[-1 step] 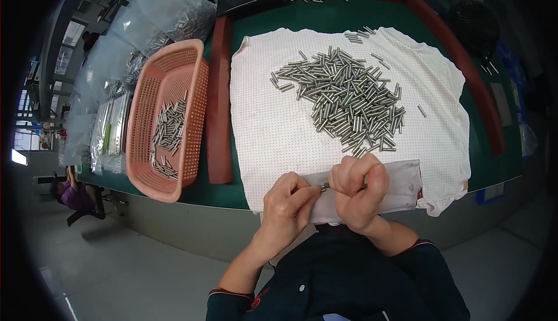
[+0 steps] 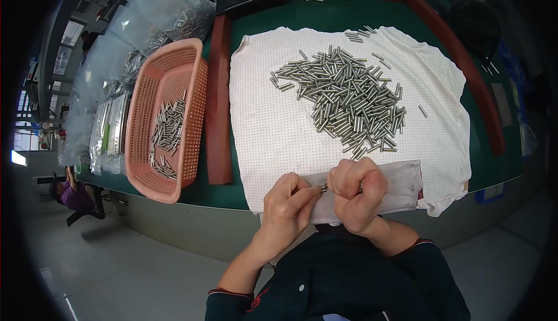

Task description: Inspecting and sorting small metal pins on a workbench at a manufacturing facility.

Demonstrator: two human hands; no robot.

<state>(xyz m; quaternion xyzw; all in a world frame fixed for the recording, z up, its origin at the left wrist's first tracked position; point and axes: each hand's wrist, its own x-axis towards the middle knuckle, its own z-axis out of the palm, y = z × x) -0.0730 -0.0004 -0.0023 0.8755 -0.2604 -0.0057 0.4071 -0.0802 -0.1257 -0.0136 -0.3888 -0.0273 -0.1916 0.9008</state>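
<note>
Short metal pins (image 2: 324, 188) stick out between the thumb and forefinger of my left hand (image 2: 285, 205), which is pinched closed on them. Beside it, almost touching the pin ends, my right hand (image 2: 359, 196) is curled into a fist with the thumb bent over; what lies inside its fingers is hidden. Both hands are above a folded grey cloth (image 2: 401, 184) at the table's near edge. Past them, a heap of loose metal pins (image 2: 349, 94) is spread on a white dotted cloth (image 2: 270, 123).
Left of the cloth stands a pink plastic basket (image 2: 135, 117) with more pins inside. A dark red raised rail (image 2: 220, 117) borders the green tabletop. Clear bags of metal parts (image 2: 174, 16) crowd the far left. Another person (image 2: 72, 196) sits away at the left.
My right fist has shifted very slightly downward. The left hand and the pins it pinches look the same.
</note>
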